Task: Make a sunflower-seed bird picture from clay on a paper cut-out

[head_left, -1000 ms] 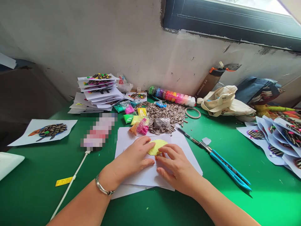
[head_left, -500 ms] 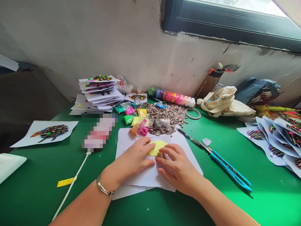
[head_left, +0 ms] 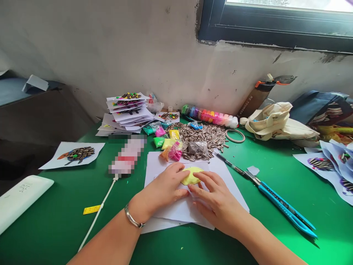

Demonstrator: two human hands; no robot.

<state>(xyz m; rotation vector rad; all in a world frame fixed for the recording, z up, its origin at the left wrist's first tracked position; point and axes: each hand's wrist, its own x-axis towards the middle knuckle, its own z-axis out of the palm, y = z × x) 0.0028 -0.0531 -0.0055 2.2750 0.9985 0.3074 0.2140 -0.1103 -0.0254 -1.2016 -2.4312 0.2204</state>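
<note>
Yellow piece (head_left: pixel 190 178): pale, matte, rounded, flattish, outline a bit uneven. Sits over the white paper stack (head_left: pixel 176 214), roughly centered left-right, toward the stack's far edge. Both its sides partly covered; can't tell if the underside is fully down. Stack itself: lying flat, sheets misaligned, near corners offset.

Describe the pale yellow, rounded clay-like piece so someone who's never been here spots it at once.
On the green tabletop, find the white paper sheets lying in front of the heap of striped seeds. Over them, with fingers of the bare left hand and bare right hand touching it, is the pale yellow, rounded clay-like piece. Unlike the yellow plastic packets behind it, it is unwrapped.
</note>
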